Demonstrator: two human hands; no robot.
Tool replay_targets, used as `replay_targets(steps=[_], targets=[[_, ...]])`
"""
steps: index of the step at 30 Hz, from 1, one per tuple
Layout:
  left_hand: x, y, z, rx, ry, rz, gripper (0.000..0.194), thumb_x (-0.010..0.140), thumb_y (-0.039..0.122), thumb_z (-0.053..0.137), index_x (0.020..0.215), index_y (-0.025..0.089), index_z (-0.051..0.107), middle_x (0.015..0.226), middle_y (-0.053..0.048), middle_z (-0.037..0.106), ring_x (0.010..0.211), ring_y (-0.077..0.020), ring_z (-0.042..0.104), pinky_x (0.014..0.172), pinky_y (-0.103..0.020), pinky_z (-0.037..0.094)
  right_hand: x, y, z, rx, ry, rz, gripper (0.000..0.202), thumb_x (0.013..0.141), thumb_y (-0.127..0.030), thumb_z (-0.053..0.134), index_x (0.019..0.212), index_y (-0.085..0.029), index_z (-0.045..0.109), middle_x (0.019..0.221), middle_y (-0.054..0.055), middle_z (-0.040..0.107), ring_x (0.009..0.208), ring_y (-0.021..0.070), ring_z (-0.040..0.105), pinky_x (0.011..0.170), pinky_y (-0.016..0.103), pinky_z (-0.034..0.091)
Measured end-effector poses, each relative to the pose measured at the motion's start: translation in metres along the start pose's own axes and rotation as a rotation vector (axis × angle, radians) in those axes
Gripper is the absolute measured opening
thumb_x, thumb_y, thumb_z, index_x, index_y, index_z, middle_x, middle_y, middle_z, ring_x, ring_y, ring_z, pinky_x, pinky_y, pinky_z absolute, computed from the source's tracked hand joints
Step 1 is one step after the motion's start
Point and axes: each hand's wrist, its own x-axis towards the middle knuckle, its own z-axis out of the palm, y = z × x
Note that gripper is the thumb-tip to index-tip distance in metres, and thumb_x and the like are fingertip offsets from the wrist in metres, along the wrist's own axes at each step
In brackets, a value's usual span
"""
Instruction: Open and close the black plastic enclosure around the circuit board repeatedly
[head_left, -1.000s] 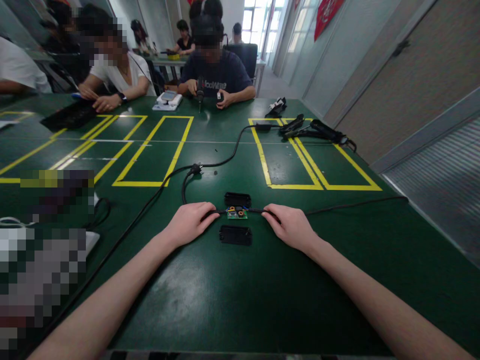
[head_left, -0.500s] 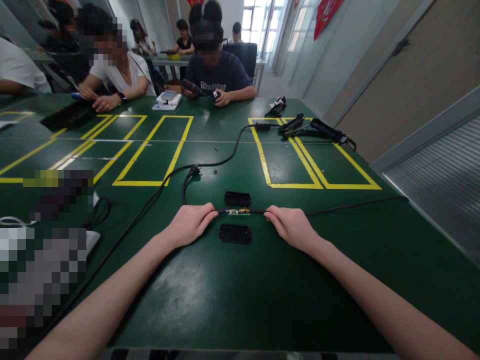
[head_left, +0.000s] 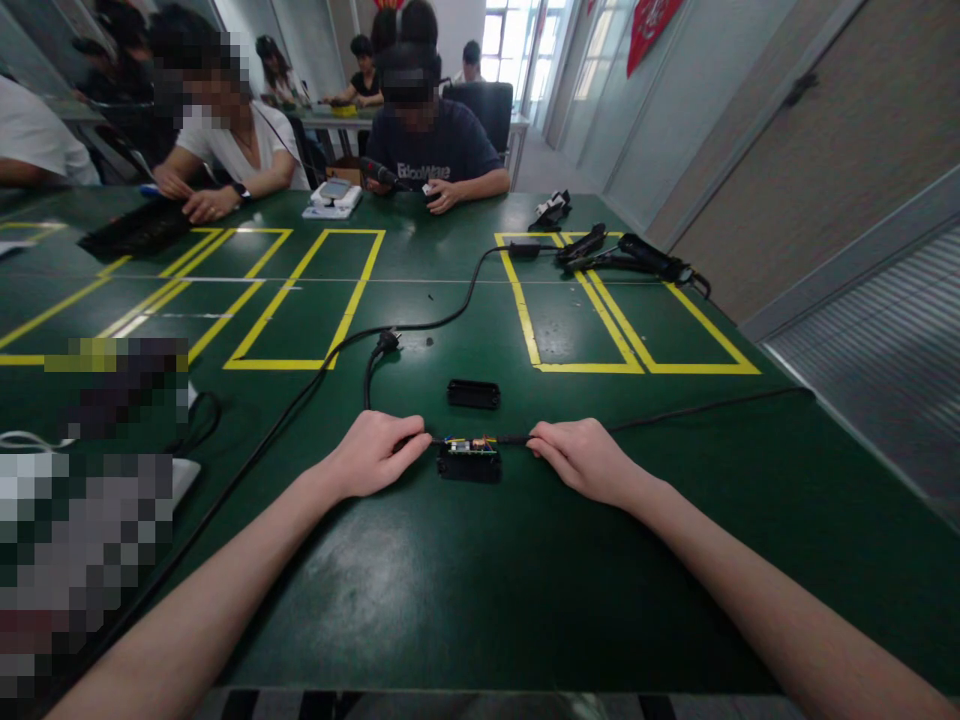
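Note:
A small circuit board (head_left: pixel 471 446) with coloured wires hangs between my two hands, with a black cable leaving it at each end. On its left side, my left hand (head_left: pixel 381 452) pinches the cable whose plug (head_left: pixel 388 342) lies farther back on the table. My right hand (head_left: pixel 581 455) pinches the other black cable (head_left: pixel 513 439) just right of the board. The board overlaps the far edge of a black plastic half shell (head_left: pixel 470 468); I cannot tell whether they touch. Farther away lies a second half shell (head_left: pixel 473 394), open side up.
The green table (head_left: pixel 480 590) carries yellow tape rectangles (head_left: pixel 306 365). A long black cord (head_left: pixel 300 395) crosses it toward a black clamp-like tool (head_left: pixel 645 260). Blurred-out items (head_left: pixel 90 560) lie at the left. Across the table a person in a dark shirt (head_left: pixel 442 150) holds a tool.
Both hands have drawn slightly toward me with the cables. The board has moved from between the two half shells to over the nearer one.

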Motion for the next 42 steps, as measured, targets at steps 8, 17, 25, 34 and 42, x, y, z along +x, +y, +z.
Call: replay_targets(steps=[8,17,25,34,42], targets=[[0.0000,0.0011,0.0009,0.001,0.029,0.004,0.036,0.102,0.036,0.044,0.070,0.020,0.047,0.055,0.005,0.046,0.048,-0.0118,0.044,0.055,-0.025,0.027,0.0012,0.0003,-0.0007,0.041,0.011,0.020,0.034,0.110,-0.035,0.043,0.093,-0.019,0.067,0.077,0.005,0.074,0.065,0.0170,0.069,0.063,0.026,0.044],[-0.0009,0.0017,0.0036,-0.001,0.063,-0.005,0.029,0.098,0.035,0.055,0.074,0.019,0.061,0.054,0.005,0.052,0.046,-0.0103,0.047,0.053,-0.023,0.032,0.0018,-0.0004,-0.0023,0.084,0.087,-0.025,0.021,0.102,-0.028,0.055,0.091,-0.018,0.070,0.071,0.002,0.071,0.058,0.0142,0.063,0.057,0.024,0.043],[-0.0010,-0.0012,0.0060,0.005,0.134,0.072,0.023,0.099,0.032,0.058,0.085,0.018,0.070,0.069,0.000,0.066,0.057,-0.0116,0.059,0.055,-0.022,0.039,0.0035,-0.0014,0.0017,0.073,0.154,-0.088,0.034,0.107,-0.025,0.047,0.130,-0.021,0.071,0.101,0.008,0.074,0.081,0.0171,0.070,0.070,0.028,0.056],[0.0004,0.0000,0.0094,-0.018,0.196,0.112,0.018,0.100,0.026,0.057,0.101,0.019,0.074,0.094,-0.006,0.074,0.085,-0.0175,0.070,0.073,-0.027,0.054,0.0068,-0.0021,0.0020,0.075,0.199,-0.190,0.034,0.107,-0.018,0.045,0.125,-0.018,0.074,0.104,0.011,0.074,0.091,0.0211,0.071,0.077,0.034,0.060],[0.0010,0.0004,0.0088,-0.030,0.171,0.117,0.019,0.102,0.025,0.057,0.098,0.018,0.074,0.093,-0.006,0.074,0.086,-0.0190,0.069,0.074,-0.029,0.055,0.0071,-0.0004,-0.0009,0.078,0.133,-0.185,0.036,0.107,-0.018,0.045,0.126,-0.021,0.076,0.106,0.011,0.074,0.094,0.0218,0.070,0.079,0.036,0.061]])
